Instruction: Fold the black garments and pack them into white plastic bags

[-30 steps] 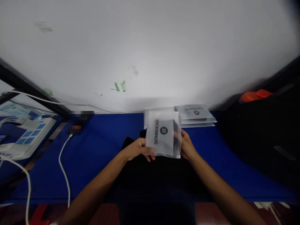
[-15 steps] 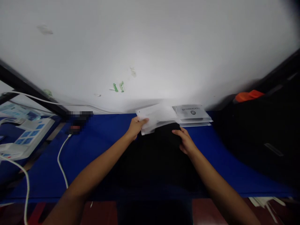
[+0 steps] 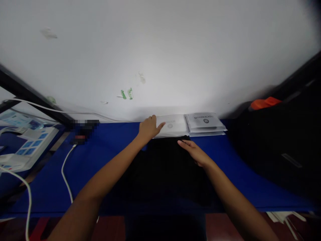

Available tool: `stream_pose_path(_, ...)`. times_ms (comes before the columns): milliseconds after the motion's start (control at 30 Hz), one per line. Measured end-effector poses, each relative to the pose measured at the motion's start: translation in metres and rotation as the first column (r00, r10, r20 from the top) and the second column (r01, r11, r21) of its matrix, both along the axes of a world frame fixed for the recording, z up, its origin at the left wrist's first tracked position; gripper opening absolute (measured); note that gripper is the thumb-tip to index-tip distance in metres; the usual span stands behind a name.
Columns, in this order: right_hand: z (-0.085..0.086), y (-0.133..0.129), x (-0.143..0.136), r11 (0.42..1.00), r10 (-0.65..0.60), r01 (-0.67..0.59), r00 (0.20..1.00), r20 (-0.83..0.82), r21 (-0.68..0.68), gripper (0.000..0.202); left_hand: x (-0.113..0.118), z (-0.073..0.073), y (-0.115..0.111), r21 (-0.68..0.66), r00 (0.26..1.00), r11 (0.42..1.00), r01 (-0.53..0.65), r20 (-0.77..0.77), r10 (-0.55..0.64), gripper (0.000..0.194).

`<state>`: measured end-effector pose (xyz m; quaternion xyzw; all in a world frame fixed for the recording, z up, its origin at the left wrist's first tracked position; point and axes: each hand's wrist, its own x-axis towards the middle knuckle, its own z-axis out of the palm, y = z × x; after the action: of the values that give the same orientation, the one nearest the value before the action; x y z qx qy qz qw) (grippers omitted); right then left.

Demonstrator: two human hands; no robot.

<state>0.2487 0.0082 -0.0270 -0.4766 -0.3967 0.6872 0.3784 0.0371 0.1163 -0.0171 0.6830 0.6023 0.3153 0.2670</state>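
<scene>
A stack of white, translucent plastic bags (image 3: 173, 126) with a printed logo lies against the foot of the wall. My left hand (image 3: 148, 128) rests over its left end, thumb stretched out across the top bag and apart from the fingers. Black cloth (image 3: 163, 167), perhaps a folded garment, spreads in front of the bags down to the table's near edge. At the upper right corner of this cloth, my right hand (image 3: 194, 150) pinches the fabric, thumb on top and fingers partly hidden. A second stack of printed bags (image 3: 205, 122) sits just right of the first.
Blue cloth (image 3: 110, 144) covers the table. To the right is a large black pile (image 3: 271, 150) with something orange (image 3: 265, 103) on top. A white power strip (image 3: 31, 144) and white cables (image 3: 65, 174) are at left. The white wall (image 3: 160, 60) closes off the back.
The white bag that my left hand held up now lies flat, and that hand has shifted onto its left end. My right hand has moved slightly left and down with the cloth's corner.
</scene>
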Motion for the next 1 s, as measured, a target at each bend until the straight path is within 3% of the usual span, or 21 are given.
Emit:
stream_pose_path(100, 0.002, -0.002, -0.002, 1.000, 0.003, -0.004, 1.000, -0.010, -0.020, 0.033, 0.000, 0.005, -0.053, 0.018, 0.925, 0.938, 0.347, 0.158, -0.345, 0.045)
stream_pose_path(133, 0.003, -0.002, -0.002, 1.000, 0.012, -0.013, 1.000, -0.019, -0.021, 0.033, -0.002, 0.004, -0.069, 0.013, 0.886, 0.907, 0.422, 0.208, -0.415, 0.047)
stream_pose_path(200, 0.004, -0.002, -0.002, 0.999, 0.029, -0.030, 0.999, -0.028, -0.018, 0.032, -0.009, 0.000, -0.093, 0.011, 0.870, 0.889, 0.458, 0.197, -0.451, 0.061)
stream_pose_path(300, 0.006, -0.001, 0.003, 0.999, 0.027, -0.028, 1.000, -0.011, -0.033, 0.028, -0.031, -0.006, -0.107, 0.007, 0.895, 0.901, 0.433, 0.111, -0.431, 0.066)
stream_pose_path(433, 0.006, 0.002, 0.012, 0.999, 0.042, -0.042, 0.999, 0.031, -0.013, 0.025, -0.059, -0.007, -0.110, 0.018, 0.933, 0.933, 0.359, -0.047, -0.358, 0.051)
stream_pose_path(500, 0.005, 0.004, 0.016, 0.997, 0.077, -0.078, 0.995, 0.058, 0.005, 0.027, -0.062, -0.008, -0.115, 0.034, 0.924, 0.936, 0.351, -0.176, -0.341, 0.052)
stream_pose_path(633, 0.006, 0.003, 0.018, 0.991, 0.127, -0.130, 0.984, 0.121, 0.017, 0.029, -0.054, -0.014, -0.126, 0.014, 0.858, 0.910, 0.415, -0.339, -0.386, 0.073)
stream_pose_path(733, 0.010, -0.001, 0.022, 0.993, 0.115, -0.116, 0.985, 0.131, 0.004, 0.028, -0.058, -0.015, -0.129, 0.060, 0.906, 0.937, 0.343, -0.284, -0.313, 0.052)
stream_pose_path(867, 0.015, -0.011, 0.035, 1.000, 0.016, -0.015, 0.991, 0.130, -0.010, 0.031, -0.085, -0.007, -0.136, 0.127, 0.991, 0.985, 0.120, -0.081, -0.110, 0.059)
stream_pose_path(933, 0.013, -0.017, 0.042, 0.999, -0.015, 0.020, 0.987, 0.161, -0.029, 0.033, -0.104, -0.007, -0.142, 0.085, 1.000, 0.996, -0.001, -0.006, 0.002, 0.060)
stream_pose_path(1000, 0.006, -0.021, 0.049, 0.999, 0.000, 0.007, 0.981, 0.194, -0.039, 0.034, -0.122, -0.010, -0.146, 0.018, 0.998, 0.999, -0.039, 0.049, 0.038, 0.062)
